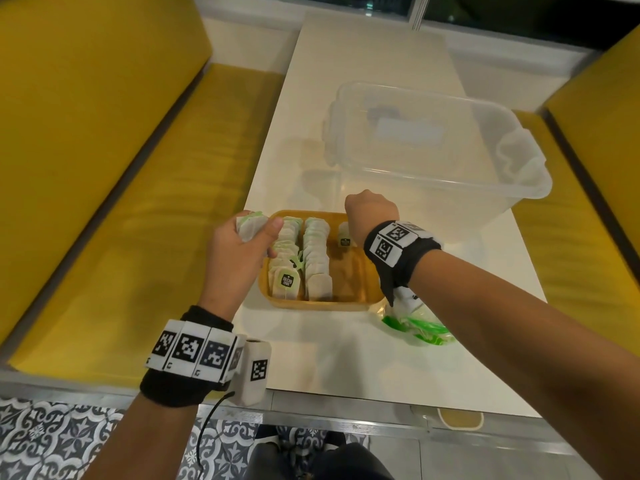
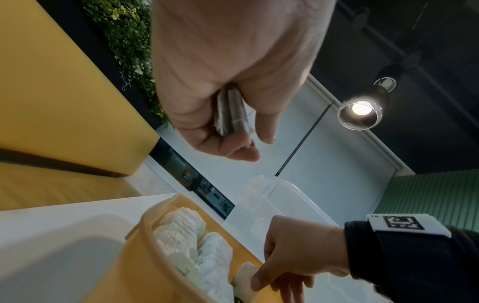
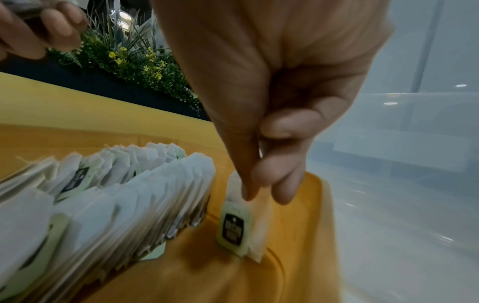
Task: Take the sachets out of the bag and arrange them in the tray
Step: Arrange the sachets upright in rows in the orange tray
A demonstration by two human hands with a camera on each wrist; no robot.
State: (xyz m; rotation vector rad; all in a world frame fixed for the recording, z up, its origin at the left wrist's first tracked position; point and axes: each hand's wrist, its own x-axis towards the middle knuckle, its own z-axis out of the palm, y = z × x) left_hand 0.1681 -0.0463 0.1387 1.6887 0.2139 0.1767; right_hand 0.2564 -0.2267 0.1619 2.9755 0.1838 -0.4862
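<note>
Bare forearms; black wristbands (image 1: 180,386) bearing white blocks with black square markers; thin cable.

Head cam overhead; wrist cams close, tray (image 1: 367,271) shared.

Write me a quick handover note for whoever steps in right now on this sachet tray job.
Left hand: grips a small stack of sachets above the tray's left edge.
Right hand: pinches the top of one sachet, standing it at the tray's far right corner.
Yellow tray: two full rows done, third row just started.
Bag: on the table right of the tray; contents unclear.
Left: fill the third row.
</note>
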